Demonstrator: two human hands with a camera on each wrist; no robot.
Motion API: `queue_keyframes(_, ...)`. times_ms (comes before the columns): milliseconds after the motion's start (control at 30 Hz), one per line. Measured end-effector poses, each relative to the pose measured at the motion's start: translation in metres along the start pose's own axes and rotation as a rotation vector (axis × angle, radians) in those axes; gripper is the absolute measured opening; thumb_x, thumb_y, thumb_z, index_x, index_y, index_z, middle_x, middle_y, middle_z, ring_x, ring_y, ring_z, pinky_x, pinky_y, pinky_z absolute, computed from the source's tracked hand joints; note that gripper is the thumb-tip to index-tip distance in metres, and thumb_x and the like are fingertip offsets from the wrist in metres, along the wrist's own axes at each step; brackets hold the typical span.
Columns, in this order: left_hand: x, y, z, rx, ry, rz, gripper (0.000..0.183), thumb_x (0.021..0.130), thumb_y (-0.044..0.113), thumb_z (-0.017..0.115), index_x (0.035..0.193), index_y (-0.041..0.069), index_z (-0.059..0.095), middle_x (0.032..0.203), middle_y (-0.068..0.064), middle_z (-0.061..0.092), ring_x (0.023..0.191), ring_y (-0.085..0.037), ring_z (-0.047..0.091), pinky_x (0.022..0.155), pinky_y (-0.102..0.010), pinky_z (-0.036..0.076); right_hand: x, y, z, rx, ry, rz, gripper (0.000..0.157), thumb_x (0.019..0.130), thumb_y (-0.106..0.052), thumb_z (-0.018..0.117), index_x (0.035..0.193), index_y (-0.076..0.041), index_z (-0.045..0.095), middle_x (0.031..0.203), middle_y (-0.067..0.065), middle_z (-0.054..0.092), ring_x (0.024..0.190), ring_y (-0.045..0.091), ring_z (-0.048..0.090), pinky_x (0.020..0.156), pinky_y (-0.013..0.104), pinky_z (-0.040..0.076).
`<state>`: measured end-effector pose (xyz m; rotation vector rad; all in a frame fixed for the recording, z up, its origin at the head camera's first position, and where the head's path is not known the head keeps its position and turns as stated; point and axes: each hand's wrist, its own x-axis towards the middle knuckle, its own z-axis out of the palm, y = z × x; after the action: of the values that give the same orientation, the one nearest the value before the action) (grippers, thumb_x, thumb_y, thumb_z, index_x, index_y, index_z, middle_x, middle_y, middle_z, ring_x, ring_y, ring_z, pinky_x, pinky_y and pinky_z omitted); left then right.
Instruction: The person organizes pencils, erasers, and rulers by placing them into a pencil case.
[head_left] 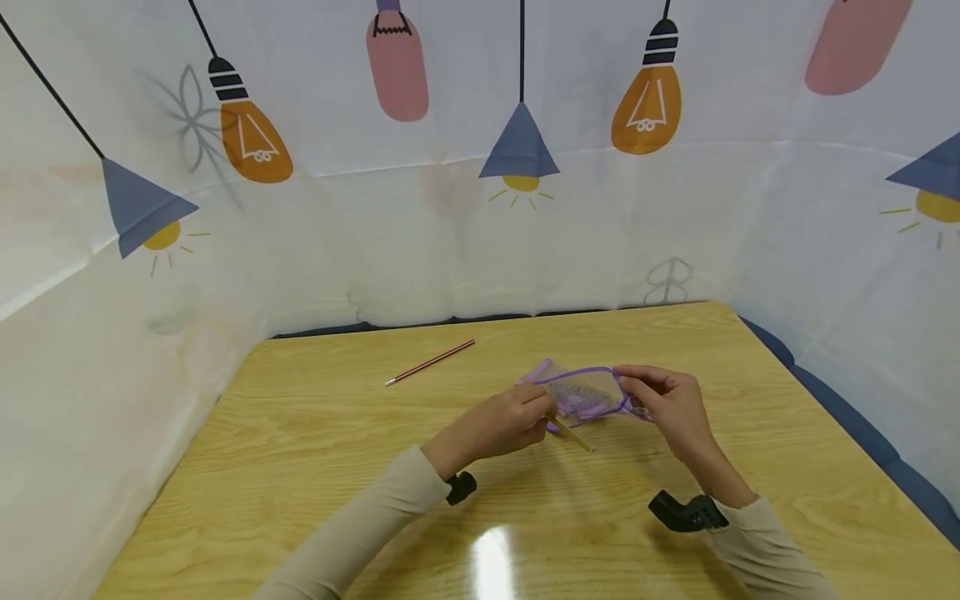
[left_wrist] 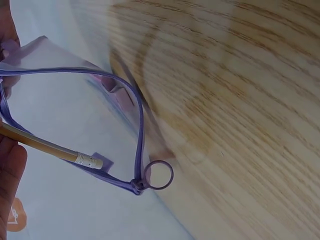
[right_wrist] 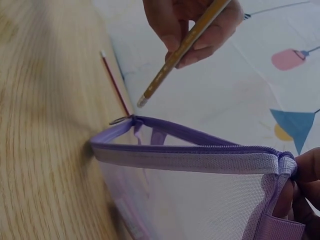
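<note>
A clear mesh pencil pouch (head_left: 581,392) with purple zip edging lies over the table, its mouth spread apart. My right hand (head_left: 667,404) pinches the pouch by one end of the zip, at the corner. In my left hand (head_left: 510,421) is a yellow pencil (head_left: 573,433), pinched between thumb and fingers. The pencil's white eraser end (right_wrist: 142,101) points toward the pouch's opening in the right wrist view. A ring pull (left_wrist: 159,175) hangs at the far end of the zip. Something pinkish-purple (left_wrist: 120,95) shows at the pouch's lower part.
A dark red pencil (head_left: 430,362) lies on the wooden table (head_left: 315,467), left of the pouch. Behind the table hangs a white cloth (head_left: 450,242) printed with lamps and bulbs. Wrist cameras (head_left: 688,512) sit on both sleeves.
</note>
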<state>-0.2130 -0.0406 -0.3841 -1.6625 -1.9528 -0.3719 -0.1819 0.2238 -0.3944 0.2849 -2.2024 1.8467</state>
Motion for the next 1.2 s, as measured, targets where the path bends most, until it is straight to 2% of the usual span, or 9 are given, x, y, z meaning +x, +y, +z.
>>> queue_keyframes(333, -0.001, -0.002, 0.007, -0.011, 0.010, -0.022, 0.022, 0.077, -0.003, 0.075, 0.090, 0.006, 0.060, 0.088, -0.002, 0.059, 0.080, -0.011, 0.056, 0.073, -0.013, 0.045, 0.002, -0.002, 0.003, 0.006, -0.018, -0.016, 0.028, 0.094, -0.010, 0.064, 0.113, 0.011, 0.066, 0.091, -0.005, 0.070, 0.071, 0.011, 0.064, 0.059, 0.023, 0.052)
queue_keyframes(533, 0.002, -0.001, 0.012, 0.068, 0.015, -0.034, 0.016, 0.081, 0.000, 0.071, 0.090, 0.007, 0.059, 0.086, -0.002, 0.058, 0.075, -0.009, 0.054, 0.066, -0.012, 0.044, 0.001, -0.002, 0.002, 0.010, -0.016, -0.004, 0.028, 0.094, -0.011, 0.064, 0.112, 0.012, 0.066, 0.090, -0.003, 0.070, 0.071, 0.011, 0.063, 0.059, 0.023, 0.052)
queue_keyframes(667, 0.004, 0.000, 0.012, 0.083, 0.002, -0.051, 0.015, 0.082, -0.001, 0.070, 0.088, 0.006, 0.059, 0.083, -0.002, 0.057, 0.072, -0.009, 0.052, 0.061, -0.013, 0.043, 0.001, -0.002, 0.002, 0.002, -0.012, 0.000, 0.029, 0.094, -0.012, 0.064, 0.111, 0.011, 0.067, 0.090, -0.003, 0.070, 0.070, 0.011, 0.063, 0.058, 0.023, 0.052)
queue_keyframes(967, 0.009, 0.003, 0.016, 0.104, -0.061, -0.127, 0.011, 0.084, 0.002, 0.070, 0.088, 0.006, 0.060, 0.082, -0.002, 0.058, 0.075, -0.011, 0.058, 0.063, -0.013, 0.045, 0.002, -0.002, 0.000, -0.008, -0.024, -0.020, 0.027, 0.095, -0.011, 0.064, 0.110, 0.012, 0.067, 0.091, 0.000, 0.070, 0.071, 0.013, 0.063, 0.060, 0.023, 0.052)
queue_keyframes(1200, 0.011, 0.004, 0.022, 0.132, -0.110, -0.172, 0.011, 0.084, 0.002, 0.070, 0.086, 0.007, 0.060, 0.079, -0.001, 0.059, 0.073, -0.011, 0.057, 0.060, -0.012, 0.044, -0.001, -0.002, 0.000, -0.004, -0.024, -0.007, 0.027, 0.094, -0.010, 0.064, 0.110, 0.011, 0.067, 0.090, -0.002, 0.070, 0.069, 0.012, 0.062, 0.058, 0.023, 0.051)
